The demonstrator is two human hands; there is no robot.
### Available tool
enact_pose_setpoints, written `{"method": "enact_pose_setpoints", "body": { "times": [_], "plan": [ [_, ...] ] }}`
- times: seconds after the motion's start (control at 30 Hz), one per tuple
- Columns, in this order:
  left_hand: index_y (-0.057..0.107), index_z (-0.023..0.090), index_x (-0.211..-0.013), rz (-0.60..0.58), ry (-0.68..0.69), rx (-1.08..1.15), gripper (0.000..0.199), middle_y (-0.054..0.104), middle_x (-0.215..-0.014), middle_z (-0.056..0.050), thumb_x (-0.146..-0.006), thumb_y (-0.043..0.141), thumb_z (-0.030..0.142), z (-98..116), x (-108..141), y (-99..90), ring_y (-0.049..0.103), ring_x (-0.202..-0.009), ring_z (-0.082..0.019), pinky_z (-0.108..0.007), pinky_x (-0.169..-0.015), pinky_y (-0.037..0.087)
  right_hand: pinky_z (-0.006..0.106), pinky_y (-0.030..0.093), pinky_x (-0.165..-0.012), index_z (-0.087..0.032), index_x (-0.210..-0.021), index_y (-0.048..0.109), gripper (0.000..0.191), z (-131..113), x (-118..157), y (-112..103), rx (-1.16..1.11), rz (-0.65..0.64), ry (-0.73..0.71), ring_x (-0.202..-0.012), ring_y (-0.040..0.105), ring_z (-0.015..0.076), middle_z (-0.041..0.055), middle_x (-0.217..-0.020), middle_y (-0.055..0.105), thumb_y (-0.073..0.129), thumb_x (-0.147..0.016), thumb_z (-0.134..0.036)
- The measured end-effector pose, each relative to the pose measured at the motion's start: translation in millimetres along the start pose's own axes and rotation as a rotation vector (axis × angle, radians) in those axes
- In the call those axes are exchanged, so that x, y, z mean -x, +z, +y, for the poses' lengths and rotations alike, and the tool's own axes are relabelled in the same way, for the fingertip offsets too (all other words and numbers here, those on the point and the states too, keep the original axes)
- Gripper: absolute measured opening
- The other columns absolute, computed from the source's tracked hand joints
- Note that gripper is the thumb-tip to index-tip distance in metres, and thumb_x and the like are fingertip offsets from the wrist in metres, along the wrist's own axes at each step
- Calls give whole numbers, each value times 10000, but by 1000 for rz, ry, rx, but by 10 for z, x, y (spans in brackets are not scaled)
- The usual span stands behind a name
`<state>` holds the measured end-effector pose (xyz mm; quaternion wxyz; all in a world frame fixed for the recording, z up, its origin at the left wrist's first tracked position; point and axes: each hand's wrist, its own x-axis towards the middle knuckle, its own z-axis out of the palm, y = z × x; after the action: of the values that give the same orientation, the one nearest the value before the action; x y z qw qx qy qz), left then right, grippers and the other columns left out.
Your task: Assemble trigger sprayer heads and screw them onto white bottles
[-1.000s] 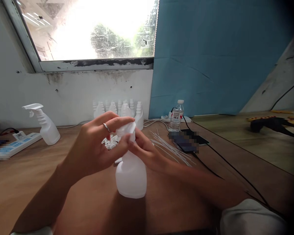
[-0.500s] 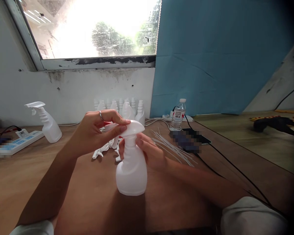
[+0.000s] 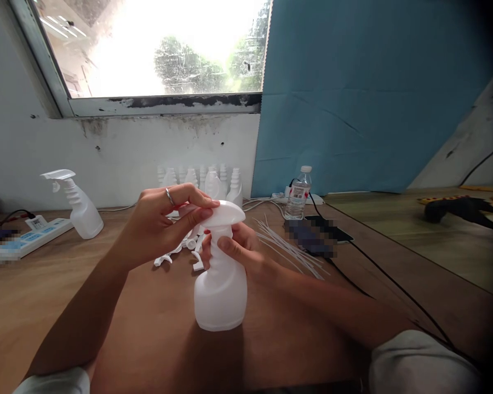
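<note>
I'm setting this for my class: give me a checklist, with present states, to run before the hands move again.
1. Bottle upright on the table: ok.
2. Left hand pinching the spray head between fingers and thumb: ok.
3. Right hand gripping the bottle around its neck: ok.
4. Spray head tightened fully: cannot tell; it sits on top of the neck, but tightness doesn't show.
5. Trigger in sight: not ok; the left hand covers that side.
6. Loose white parts gathered tidily: not ok; they lie scattered behind the bottle.
</note>
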<state>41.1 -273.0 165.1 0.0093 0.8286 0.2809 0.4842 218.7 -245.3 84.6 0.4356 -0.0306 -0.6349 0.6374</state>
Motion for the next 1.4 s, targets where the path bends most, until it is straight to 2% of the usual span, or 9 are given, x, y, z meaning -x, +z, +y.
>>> {"method": "enact_pose_setpoints", "body": {
  "times": [0.2, 0.43, 0.6, 0.77, 0.87, 1.0, 1.17, 1.3, 1.4],
  "plan": [
    [682, 195, -863, 26, 93, -12, 44, 730, -879, -4, -857, 654, 161, 19, 37, 14, 638, -682, -90, -200, -608, 523, 290, 475, -623, -179, -1026, 517, 315, -8, 21, 30, -34, -33, -17, -712, 589, 153, 46, -821, 603, 584, -903, -462],
    [688, 197, -932, 36, 93, -96, 92, 727, -913, -19, -885, 612, 175, 8, 45, -53, 624, -672, -92, -196, -577, 491, 288, 480, -625, -175, -1018, 523, 349, -28, 3, 58, -17, -85, -34, -676, 579, 140, 22, -748, 564, 510, -936, -514],
    [691, 206, -955, -10, 121, -100, 109, 721, -907, -17, -880, 620, 172, 25, 50, -135, 638, -691, -105, -202, -603, 503, 290, 489, -660, -173, -1004, 490, 319, -9, 16, 72, -36, -98, -10, -712, 588, 136, 29, -794, 580, 510, -945, -486],
    [680, 187, -983, -57, 141, -98, 127, 716, -947, -27, -880, 614, 151, 35, 41, -112, 630, -692, -90, -182, -619, 495, 302, 491, -677, -166, -1038, 492, 325, -1, 26, 73, -23, -77, 18, -735, 596, 145, 30, -808, 583, 536, -934, -471],
    [675, 192, -1006, -118, 132, -99, 149, 710, -939, -28, -889, 599, 141, 39, 37, -106, 601, -662, -76, -173, -595, 470, 309, 498, -685, -159, -997, 512, 304, 0, 27, 71, -7, -71, 23, -721, 586, 142, 28, -795, 574, 599, -904, -434],
    [671, 191, -997, -137, 120, -97, 134, 709, -923, -31, -896, 592, 153, 45, 35, -126, 576, -627, -73, -181, -575, 454, 335, 505, -697, -147, -1086, 527, 365, 19, 25, 68, -55, -88, 0, -747, 595, 156, 49, -849, 588, 585, -903, -458],
    [663, 179, -937, -133, 128, -92, 71, 701, -864, -19, -889, 611, 169, 45, 38, -146, 574, -625, -71, -172, -574, 453, 335, 501, -690, -138, -969, 536, 306, 24, 19, 75, 20, -67, -5, -710, 591, 151, 40, -791, 601, 664, -862, -394],
    [652, 171, -931, -140, 130, -105, 63, 695, -870, -21, -887, 611, 151, 37, 42, -145, 560, -625, -63, -161, -582, 457, 323, 491, -657, -132, -980, 544, 360, 1, 21, 81, 8, -65, -9, -716, 594, 157, 55, -804, 608, 611, -885, -473],
    [643, 176, -920, -150, 114, -87, 48, 695, -875, -18, -892, 605, 163, 32, 41, -137, 543, -584, -57, -159, -531, 441, 323, 482, -680, -121, -866, 569, 306, -37, 19, 105, 110, -53, -15, -689, 575, 146, 45, -731, 592, 642, -878, -418]
  ]
}}
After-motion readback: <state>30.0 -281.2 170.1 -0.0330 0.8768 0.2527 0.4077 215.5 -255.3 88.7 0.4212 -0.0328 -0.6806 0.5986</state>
